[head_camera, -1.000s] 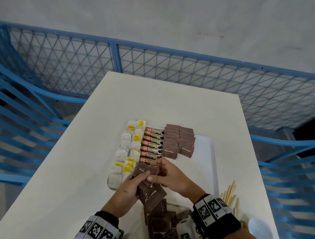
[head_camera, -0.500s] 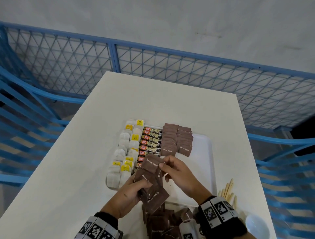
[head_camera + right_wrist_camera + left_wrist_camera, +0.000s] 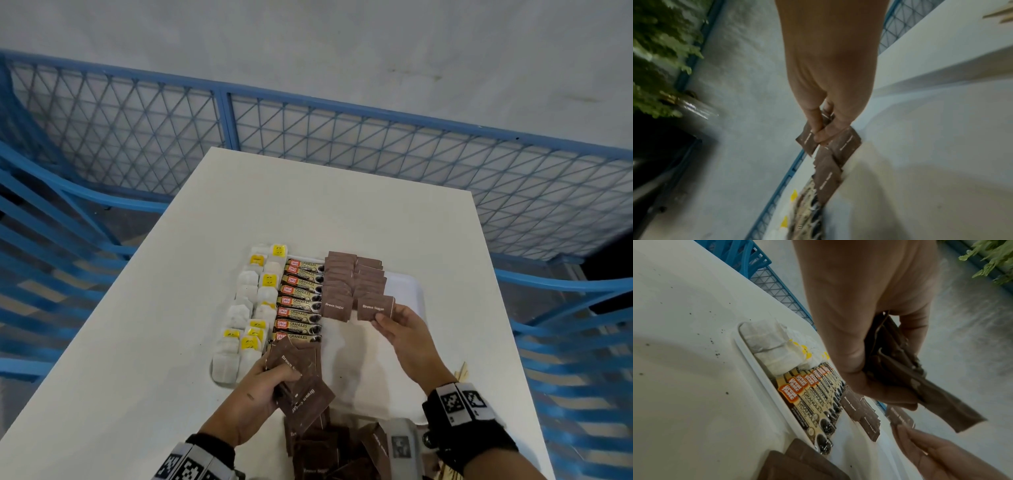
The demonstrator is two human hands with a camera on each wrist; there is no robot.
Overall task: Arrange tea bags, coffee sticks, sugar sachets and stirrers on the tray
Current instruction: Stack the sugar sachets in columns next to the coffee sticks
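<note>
Right hand pinches single brown paper sugar sachet by near edge, at front of right-hand sachet row on white rectangular plastic tray. Left hand grips fanned bunch of brown sachets over tray's near edge. White tea bags with yellow tags fill left side; printed coffee sticks beside them. Pale wooden stirrers on white table, right of tray.

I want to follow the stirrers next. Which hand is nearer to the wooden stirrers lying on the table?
Right. The right hand is over the tray, up-left of the wooden stirrers; the left hand grips sachets across the tray.
</note>
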